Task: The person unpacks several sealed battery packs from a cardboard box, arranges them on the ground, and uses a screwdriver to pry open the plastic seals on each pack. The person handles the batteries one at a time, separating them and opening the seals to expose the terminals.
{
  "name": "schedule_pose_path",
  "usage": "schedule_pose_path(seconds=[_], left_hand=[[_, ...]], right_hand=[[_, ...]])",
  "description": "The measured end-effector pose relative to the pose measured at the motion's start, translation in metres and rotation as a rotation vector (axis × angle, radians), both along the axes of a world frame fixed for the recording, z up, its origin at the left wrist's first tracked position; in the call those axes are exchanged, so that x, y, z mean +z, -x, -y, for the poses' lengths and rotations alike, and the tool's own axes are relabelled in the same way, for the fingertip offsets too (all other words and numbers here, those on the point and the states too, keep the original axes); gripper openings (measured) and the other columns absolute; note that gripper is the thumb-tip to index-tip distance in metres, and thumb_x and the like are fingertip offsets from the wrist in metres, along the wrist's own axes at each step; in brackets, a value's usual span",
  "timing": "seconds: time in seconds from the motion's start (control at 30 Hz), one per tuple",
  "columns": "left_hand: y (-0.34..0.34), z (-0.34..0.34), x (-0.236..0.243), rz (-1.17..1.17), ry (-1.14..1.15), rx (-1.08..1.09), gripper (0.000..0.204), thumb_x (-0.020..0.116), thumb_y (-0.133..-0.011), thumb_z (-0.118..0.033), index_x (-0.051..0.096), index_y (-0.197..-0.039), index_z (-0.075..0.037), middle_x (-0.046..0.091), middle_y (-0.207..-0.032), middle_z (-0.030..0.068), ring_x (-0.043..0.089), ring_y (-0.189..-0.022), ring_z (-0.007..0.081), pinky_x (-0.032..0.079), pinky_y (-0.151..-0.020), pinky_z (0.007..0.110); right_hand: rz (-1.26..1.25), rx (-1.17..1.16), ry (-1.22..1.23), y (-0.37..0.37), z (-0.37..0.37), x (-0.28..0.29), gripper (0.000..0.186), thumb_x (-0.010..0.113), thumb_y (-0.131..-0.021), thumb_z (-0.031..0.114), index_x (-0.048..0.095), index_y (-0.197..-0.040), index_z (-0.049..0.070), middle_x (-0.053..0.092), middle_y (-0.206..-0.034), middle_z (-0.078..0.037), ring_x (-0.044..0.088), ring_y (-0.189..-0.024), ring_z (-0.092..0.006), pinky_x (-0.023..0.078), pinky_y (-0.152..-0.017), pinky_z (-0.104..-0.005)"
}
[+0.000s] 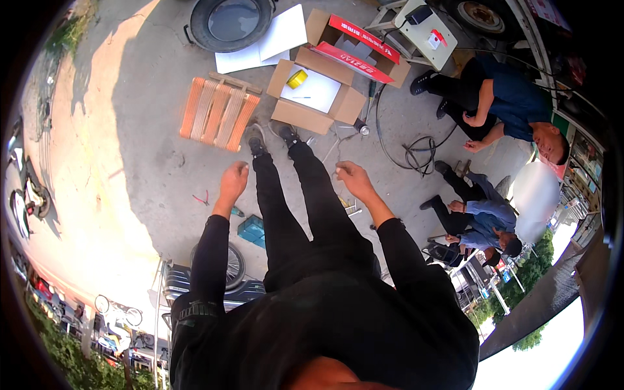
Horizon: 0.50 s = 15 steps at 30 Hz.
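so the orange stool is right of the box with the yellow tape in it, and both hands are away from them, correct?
Not quite: the stool is left of the box, as the head view shows. The yellow tape is in that box, and the left hand and right hand are away from both.
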<state>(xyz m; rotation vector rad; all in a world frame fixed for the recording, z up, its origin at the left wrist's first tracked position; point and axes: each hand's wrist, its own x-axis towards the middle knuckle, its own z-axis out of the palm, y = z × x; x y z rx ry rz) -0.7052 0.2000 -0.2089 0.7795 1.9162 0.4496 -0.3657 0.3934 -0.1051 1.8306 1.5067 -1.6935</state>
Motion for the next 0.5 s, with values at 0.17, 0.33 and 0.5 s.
schedule_pose_path(seconds=[0.17, 0.33, 0.5], left_hand=[[0.024, -0.088, -0.109, -0.18, -0.051, -0.337, 0.026, 0.068, -0.089, -0.021, 0.068, -0.109, -0.002, 0.066, -0.112, 0.0206, 0.064, -0.106, 0.0414, 0.053, -0.089, 0.05], [0.08, -0.182, -0.207, -0.616, -0.406, -0.527, 0.028, 0.068, -0.089, -0.024, 0.066, -0.107, -0.002, 0.066, -0.112, 0.0194, 0.065, -0.104, 0.0357, 0.052, -0.09, 0.047], [0.111, -0.203, -0.252, -0.623, 0.058, -0.751, 0.023, 0.064, -0.089, -0.027, 0.07, -0.092, -0.005, 0.07, -0.093, 0.0113, 0.068, -0.089, 0.0301, 0.05, -0.086, 0.043]], right_hand=[[0.298, -0.112, 0.071, -0.072, 0.047, -0.065, 0.033, 0.064, -0.097, 0.024, 0.068, -0.116, -0.004, 0.074, -0.097, -0.013, 0.071, -0.087, -0.0194, 0.056, -0.078, -0.0307], [0.355, 0.051, 0.078, -0.04, 0.06, -0.211, 0.032, 0.064, -0.096, 0.024, 0.069, -0.115, -0.001, 0.074, -0.093, -0.014, 0.073, -0.089, -0.0208, 0.056, -0.081, -0.0332], [0.197, 0.018, -0.202, 0.065, -0.032, -0.365, 0.032, 0.066, -0.092, 0.021, 0.068, -0.119, 0.004, 0.074, -0.105, -0.018, 0.072, -0.098, -0.0304, 0.055, -0.088, -0.04]])
